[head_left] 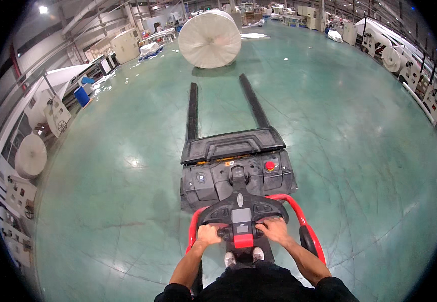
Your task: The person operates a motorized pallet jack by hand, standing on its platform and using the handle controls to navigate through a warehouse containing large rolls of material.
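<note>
Both my hands grip the black control handle [218,214] of an electric pallet truck [213,183]. My left hand [209,234] is closed round its left grip, and my right hand [275,229] round the right grip, with the thumb side by the middle controls. Between them is a grey panel with a small display [241,229] and a red end piece [243,241]. My feet stand on the truck's platform, inside red side rails [299,214]. Ahead of the body, two black forks [193,110] stretch forward, low over the floor, with nothing on them.
Beyond the fork tips a large white roll [210,40] rests on the green floor [128,166]. Machines with rolls [30,156] line the left side, near a blue bin [81,96]. More machines and rolls [393,59] run along the right. A red button [270,165] sits on the truck body.
</note>
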The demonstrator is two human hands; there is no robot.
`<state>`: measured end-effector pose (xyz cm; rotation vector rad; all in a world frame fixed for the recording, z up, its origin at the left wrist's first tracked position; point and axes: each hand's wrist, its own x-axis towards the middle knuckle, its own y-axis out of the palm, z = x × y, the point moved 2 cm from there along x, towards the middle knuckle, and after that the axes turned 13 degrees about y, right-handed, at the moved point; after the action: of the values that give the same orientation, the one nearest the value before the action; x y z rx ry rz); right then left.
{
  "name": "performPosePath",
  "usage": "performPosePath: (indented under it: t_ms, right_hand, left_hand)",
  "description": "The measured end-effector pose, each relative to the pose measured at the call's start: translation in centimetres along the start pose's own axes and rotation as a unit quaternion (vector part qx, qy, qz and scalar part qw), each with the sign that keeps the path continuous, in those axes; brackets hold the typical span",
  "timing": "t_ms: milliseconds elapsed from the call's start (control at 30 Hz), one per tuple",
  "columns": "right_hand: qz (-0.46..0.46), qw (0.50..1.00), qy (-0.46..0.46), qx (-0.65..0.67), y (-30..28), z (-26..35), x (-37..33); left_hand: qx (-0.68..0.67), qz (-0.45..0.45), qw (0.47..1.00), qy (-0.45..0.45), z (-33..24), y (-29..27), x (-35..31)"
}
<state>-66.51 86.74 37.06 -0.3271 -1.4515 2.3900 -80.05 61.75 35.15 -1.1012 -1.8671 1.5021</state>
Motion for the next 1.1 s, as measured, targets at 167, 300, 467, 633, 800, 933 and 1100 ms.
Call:
performPosePath:
  t_ms: [167, 300, 467, 633, 800, 933, 1100]
  right_hand:
    - [0.015, 0.999, 0.031, -0.002, 0.3, 0.9, -0.1]
    - [0.022, 0.998, 0.048, -0.016, 1.3, 0.8, -0.1]
    - [0.024, 0.999, 0.046, -0.015, 1.7, 1.1, 0.0]
    - [0.007, 1.0, 0.025, -0.012, 2.2, 1.2, 0.3]
    - [-0.012, 1.0, -0.01, 0.0, 2.2, 0.5, 0.2]
    - [-0.02, 0.996, -0.082, -0.012, 2.1, -1.0, 0.1]
    - [0.001, 0.995, -0.1, -0.016, 2.8, -1.8, 0.6]
  left_hand:
    - [-0.025, -0.01, 0.999, 0.024, -0.2, -2.4, 0.1]
    - [-0.044, -0.022, 0.998, 0.03, -0.3, -3.3, -0.2]
    - [-0.026, -0.008, 0.999, 0.033, 0.8, -2.3, 0.3]
    - [-0.018, 0.0, 1.0, 0.015, 2.5, 0.1, 0.6]
    - [0.003, 0.026, 1.0, 0.0, 2.2, 0.6, 1.0]
    - [0.015, 0.042, 0.999, -0.008, 2.1, 1.2, 1.6]
    - [0.011, 0.033, 0.999, -0.029, 2.6, 2.6, 1.7]
